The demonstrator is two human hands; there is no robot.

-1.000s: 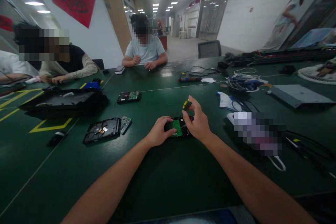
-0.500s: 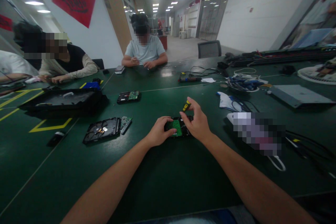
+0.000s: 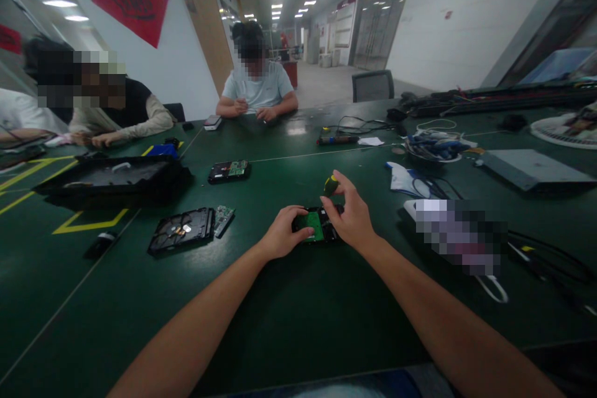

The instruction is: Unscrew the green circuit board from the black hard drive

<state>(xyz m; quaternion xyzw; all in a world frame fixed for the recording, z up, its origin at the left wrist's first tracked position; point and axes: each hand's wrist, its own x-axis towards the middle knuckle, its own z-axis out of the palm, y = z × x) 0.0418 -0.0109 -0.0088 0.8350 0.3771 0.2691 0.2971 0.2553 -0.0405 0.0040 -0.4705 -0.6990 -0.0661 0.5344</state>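
Note:
A hard drive (image 3: pixel 315 226) with a green circuit board lies flat on the dark green table in front of me. My left hand (image 3: pixel 285 233) is closed round its left end, thumb on the board's near edge and fingers along the far side. Over the drive's right end, my right hand (image 3: pixel 346 210) pinches a small yellow-and-black screwdriver (image 3: pixel 331 185) by its handle. The screwdriver stands nearly upright. Its shaft and tip are hidden behind my fingers, so I cannot tell whether it touches a screw.
Left of me lie another hard drive (image 3: pixel 181 231), a loose circuit board (image 3: pixel 224 221) and a black tray (image 3: pixel 112 175). Farther back is a third drive (image 3: pixel 229 171). Cables (image 3: pixel 433 146) and a grey metal box (image 3: pixel 536 169) are on the right. A person (image 3: pixel 256 90) sits opposite.
The screwdriver's handle has turned slightly between my right fingers, which have shifted a little. My left hand and the hard drive stay where they were.

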